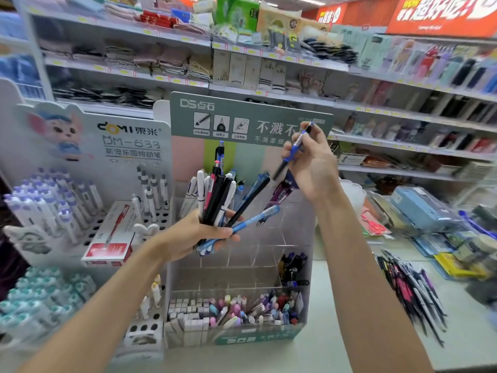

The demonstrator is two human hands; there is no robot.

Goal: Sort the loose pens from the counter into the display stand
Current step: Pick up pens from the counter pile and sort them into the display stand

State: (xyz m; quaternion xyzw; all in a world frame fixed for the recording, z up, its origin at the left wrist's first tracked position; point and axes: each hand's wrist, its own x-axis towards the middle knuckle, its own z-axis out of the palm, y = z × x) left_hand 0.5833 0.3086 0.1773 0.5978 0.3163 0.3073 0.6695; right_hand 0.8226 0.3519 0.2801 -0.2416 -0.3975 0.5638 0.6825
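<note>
My left hand [197,232] grips a fanned bunch of pens [220,196], black, white, pink and blue, in front of the clear tiered display stand [301,219]. My right hand [313,162] is raised before the stand's green header and pinches a single blue pen [294,149], tip down. The stand's lowest tier holds several mixed pens [258,309], and a middle right cell holds dark pens [293,267]. A heap of loose pens [411,289] lies on the counter [336,332] to the right.
A white stand with purple-capped pens [53,200] and a red pen box [110,238] are at the left. Teal-capped pens [32,300] fill the lower left. Boxed stationery [419,208] sits at the right, with stocked shelves behind.
</note>
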